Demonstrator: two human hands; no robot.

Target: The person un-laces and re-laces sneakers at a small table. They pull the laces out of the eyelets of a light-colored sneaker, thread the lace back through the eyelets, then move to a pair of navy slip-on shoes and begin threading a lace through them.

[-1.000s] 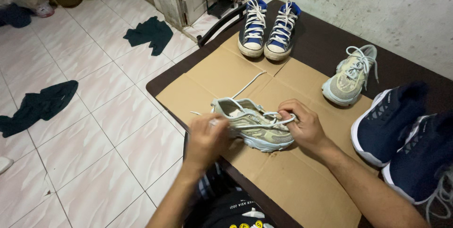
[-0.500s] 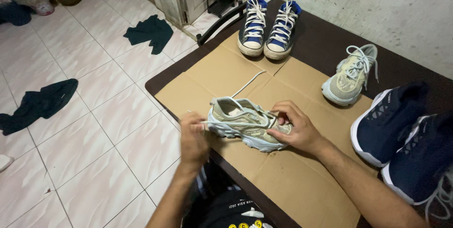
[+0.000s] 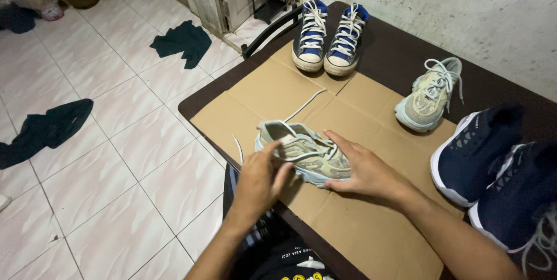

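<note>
A beige sneaker [image 3: 301, 151] lies on a sheet of brown cardboard [image 3: 272, 88] near the table's front edge, its white laces loose. My left hand [image 3: 259, 181] pinches a lace at the shoe's side by its heel end. My right hand [image 3: 364, 168] rests over the toe end, fingers spread flat, steadying the shoe. One white lace end [image 3: 304, 104] trails away across the cardboard and another hangs over the front edge.
Its matching beige sneaker [image 3: 430, 95] sits further right. A pair of blue high-tops [image 3: 329, 35] stands at the back. Two navy shoes [image 3: 499, 164] lie at the right. The dark table [image 3: 400, 42] meets a wall. Dark cloths [image 3: 46, 129] lie on the tiled floor.
My left hand has shifted from the heel end to the shoe's side and pinched a lace. My right hand has flattened over the toe end.
</note>
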